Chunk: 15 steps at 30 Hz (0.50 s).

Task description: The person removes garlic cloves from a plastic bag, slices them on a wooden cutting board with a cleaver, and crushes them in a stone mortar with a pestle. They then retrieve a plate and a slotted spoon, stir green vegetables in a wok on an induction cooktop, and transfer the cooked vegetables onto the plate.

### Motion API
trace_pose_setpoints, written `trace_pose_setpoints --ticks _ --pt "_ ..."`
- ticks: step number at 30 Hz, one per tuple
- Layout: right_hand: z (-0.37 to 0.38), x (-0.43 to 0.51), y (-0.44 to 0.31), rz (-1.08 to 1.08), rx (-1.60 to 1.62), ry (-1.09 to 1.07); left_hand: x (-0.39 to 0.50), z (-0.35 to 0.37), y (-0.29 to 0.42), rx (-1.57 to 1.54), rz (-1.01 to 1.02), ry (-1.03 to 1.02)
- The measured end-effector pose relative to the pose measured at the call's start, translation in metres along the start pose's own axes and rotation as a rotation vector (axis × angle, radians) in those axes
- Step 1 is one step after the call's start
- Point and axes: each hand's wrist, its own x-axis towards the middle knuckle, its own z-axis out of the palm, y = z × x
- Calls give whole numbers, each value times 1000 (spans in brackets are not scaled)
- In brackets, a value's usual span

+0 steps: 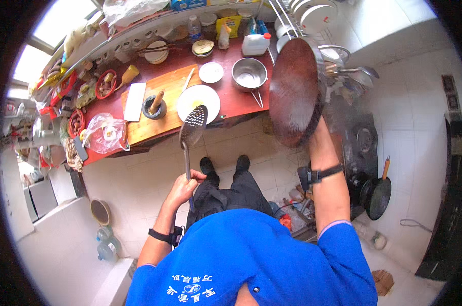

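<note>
My left hand [187, 186] grips the handle of a perforated metal skimmer [194, 121], whose head overlaps the near rim of a white plate [212, 97]. Some yellowish food [196, 103] lies on that plate. At the right, a large dark wok [294, 91] is held up and tilted steeply, its inner face wet-looking. My right forearm reaches up to the wok's far side; the hand itself is hidden behind the wok. A steel saucepan [249, 73] stands left of the wok, beside a small white bowl [211, 72].
On the red table [238, 97], a wooden cutting board [137, 132] bears a stone mortar [154, 107] with a pestle and a white-bladed cleaver [134, 102]. A white jug [255, 44] stands behind the saucepan. The dark stove [365, 137] is right of my arm, with a hanging pan [379, 199].
</note>
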Motion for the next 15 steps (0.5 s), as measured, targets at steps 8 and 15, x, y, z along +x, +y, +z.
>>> trace_pose_setpoints --ticks 8,15 --pt "29 156 34 139 101 -141 -16 43 4 -164 -61 231" --pt "26 215 53 242 159 -230 -1 89 23 -355 -192 339"
